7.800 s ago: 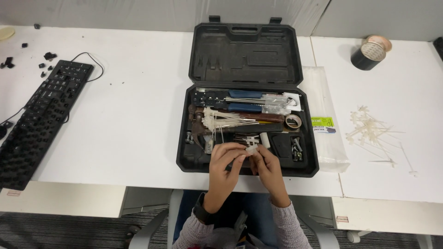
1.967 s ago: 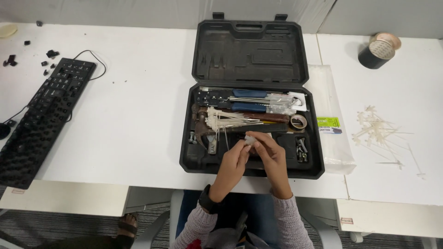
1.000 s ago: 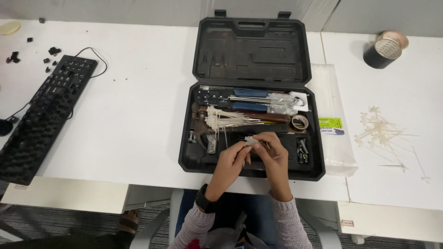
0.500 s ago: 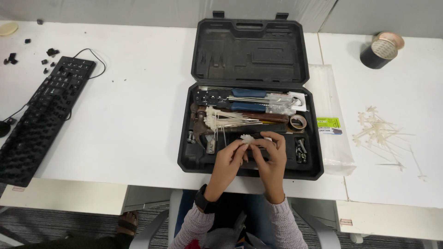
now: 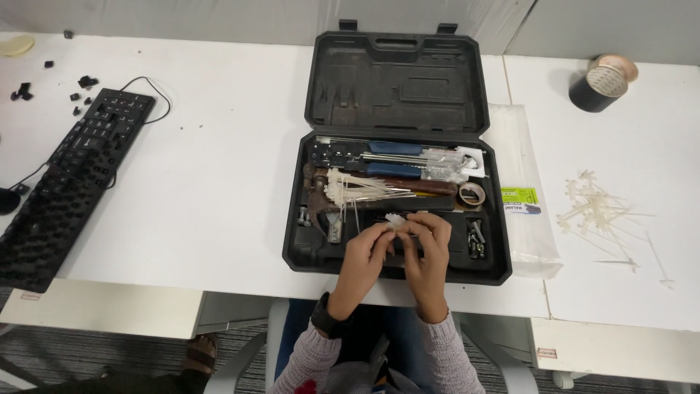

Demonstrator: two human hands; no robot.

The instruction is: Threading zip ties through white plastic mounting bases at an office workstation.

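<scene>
My left hand (image 5: 364,255) and right hand (image 5: 426,248) both pinch small white ties (image 5: 394,219) over toolbox (image 5: 321,252). Risk: loose grip, ties drop among tools below fingers.

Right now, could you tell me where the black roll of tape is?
In the head view, the black roll of tape stands at the table's far right, beyond the loose cable ties and right of the open tool case.

left hand (image 5: 367,255), right hand (image 5: 426,248), fingertips pinched together

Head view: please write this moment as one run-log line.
left hand: pinching small white plastic cable ties | right hand: pinching same | location: over open black plastic tool case
</scene>
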